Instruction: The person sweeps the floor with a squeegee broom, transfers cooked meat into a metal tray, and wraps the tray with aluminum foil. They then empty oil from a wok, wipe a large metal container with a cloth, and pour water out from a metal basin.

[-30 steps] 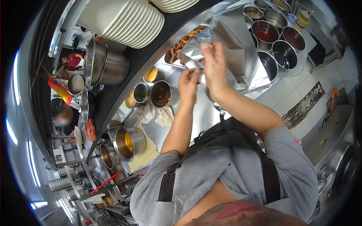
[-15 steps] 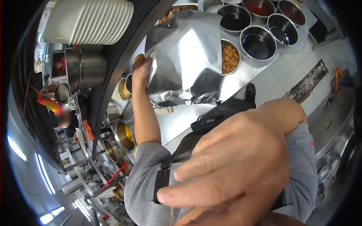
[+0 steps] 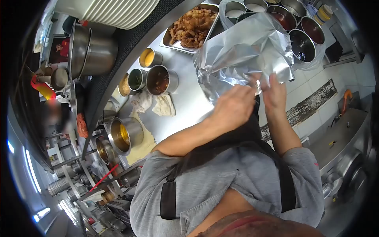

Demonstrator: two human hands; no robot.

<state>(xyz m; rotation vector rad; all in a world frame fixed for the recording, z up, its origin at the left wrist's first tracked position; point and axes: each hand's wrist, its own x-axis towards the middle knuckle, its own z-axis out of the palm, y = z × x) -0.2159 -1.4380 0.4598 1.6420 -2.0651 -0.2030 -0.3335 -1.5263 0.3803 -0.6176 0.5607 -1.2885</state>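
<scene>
A crumpled sheet of aluminium foil (image 3: pixel 241 51) spreads out in front of me, above the work table. My left hand (image 3: pixel 235 104) has its fingers curled closed on the foil's near edge. Beside it, my right hand (image 3: pixel 275 94) is open, fingers stretched up against the same edge, with some blur at the fingertips. The foil hides what lies beneath it. Just past its upper left side sits a metal tray (image 3: pixel 183 49) heaped with brown fried-looking pieces (image 3: pixel 193 25).
Metal pots of sauce (image 3: pixel 162 80) and yellow food (image 3: pixel 149 58) stand left, near crumpled white cloths (image 3: pixel 164 106). Several round containers (image 3: pixel 302 45) crowd the far right. An overhead shelf (image 3: pixel 130 49) holds stacked white bowls (image 3: pixel 118 12). Another person (image 3: pixel 55 114) is at far left.
My right hand has dropped from close to the camera to the foil. My left hand has moved from the foil's left side to its near edge. The foil has shifted right, uncovering the tray.
</scene>
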